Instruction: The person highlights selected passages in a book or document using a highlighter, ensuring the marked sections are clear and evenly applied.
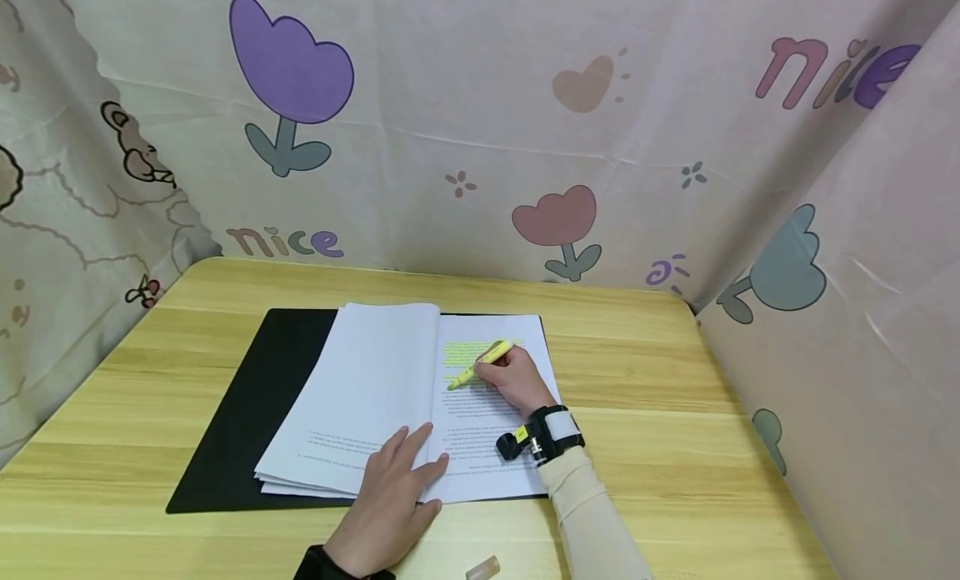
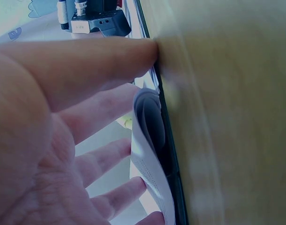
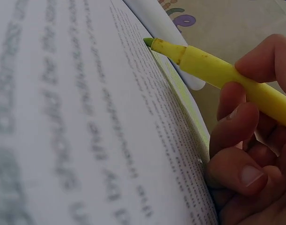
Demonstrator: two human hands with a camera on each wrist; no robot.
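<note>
A yellow highlighter (image 1: 491, 354) is pinched in my right hand (image 1: 520, 382), its green tip at the left end of a text line on the right-hand page (image 1: 487, 472). Yellow-marked lines cover the upper part of that page. In the right wrist view the highlighter (image 3: 213, 65) slants across the page, tip low over the print. My left hand (image 1: 392, 492) rests with fingers spread on the lower part of the open sheets, near the fold. From the left wrist, the fingers (image 2: 105, 159) lie straight against the curved paper edge (image 2: 150, 154).
Under the sheets lies a black folder (image 1: 247, 413), showing mostly on the left. A small translucent brownish cap (image 1: 483, 568) sits at the table's front edge. The wooden table (image 1: 637, 447) is bordered by printed curtains (image 1: 420, 105) at the back and sides.
</note>
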